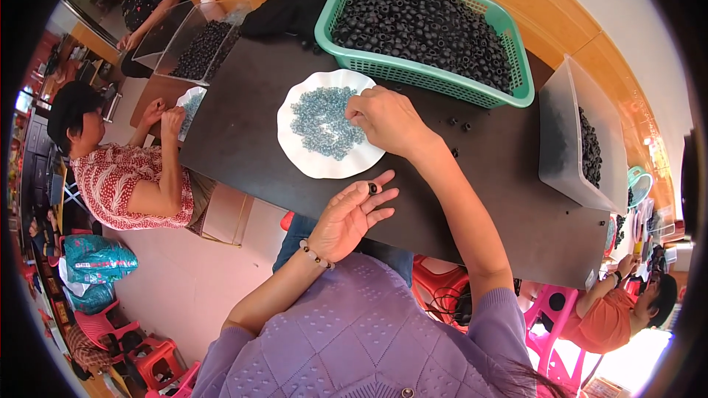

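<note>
A long dark surface (509,199) carries everything here. At its far edge sits a green plastic basket (516,44) heaped with small black rings, and to the right stands a clear plastic bin (560,140) with more of the same black pieces inside. Nearer the middle lies a white wavy-edged plate (295,144) holding a pile of small pale-blue rings (321,121). The right hand (387,121) reaches over the plate's right side, its fingertips pinched together at the edge of the blue pile, though what they grip is too small to tell. The left hand (350,217) lies palm up just below the plate, fingers loosely curled, pinching one black ring (373,188) between thumb and forefinger. A few loose black pieces (461,125) lie scattered on the surface beside the basket.
</note>
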`<state>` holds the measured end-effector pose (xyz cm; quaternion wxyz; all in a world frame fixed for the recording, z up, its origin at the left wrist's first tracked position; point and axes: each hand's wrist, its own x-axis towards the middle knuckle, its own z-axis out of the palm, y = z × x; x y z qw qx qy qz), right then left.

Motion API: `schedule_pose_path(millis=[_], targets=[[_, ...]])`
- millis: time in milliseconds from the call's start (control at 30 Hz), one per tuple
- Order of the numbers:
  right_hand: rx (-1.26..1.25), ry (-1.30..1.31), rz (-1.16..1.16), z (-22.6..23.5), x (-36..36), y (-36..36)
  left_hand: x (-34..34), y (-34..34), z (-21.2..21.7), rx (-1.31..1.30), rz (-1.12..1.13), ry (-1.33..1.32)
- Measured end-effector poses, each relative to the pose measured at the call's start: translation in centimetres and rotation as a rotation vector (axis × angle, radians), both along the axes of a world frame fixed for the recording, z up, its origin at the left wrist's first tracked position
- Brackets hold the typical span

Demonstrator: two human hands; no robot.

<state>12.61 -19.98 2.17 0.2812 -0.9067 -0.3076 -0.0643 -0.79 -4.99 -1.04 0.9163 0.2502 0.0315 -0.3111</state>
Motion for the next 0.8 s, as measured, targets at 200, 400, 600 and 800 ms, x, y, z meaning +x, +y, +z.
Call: schedule_pose_path(millis=[200, 400, 600, 800], targets=[[0.091, 0.01, -0.024, 0.4, -0.1, 0.4, 0.1, 0.5, -0.4, -0.041, -0.036, -0.011], [0.11, 0.073, -0.079, 0.9, -0.1, 0.4, 0.4, 0.7, 0.0, -0.028, -0.097, -0.002], [0.141, 0.077, -0.087, 1.3, 0.3, 0.3, 0.8, 1.0, -0.2, -0.031, -0.161, -0.008], [0.108, 0.094, -0.07, 1.6, 0.3, 0.5, 0.8, 1.3, -0.2, -0.044, -0.188, 0.002]])
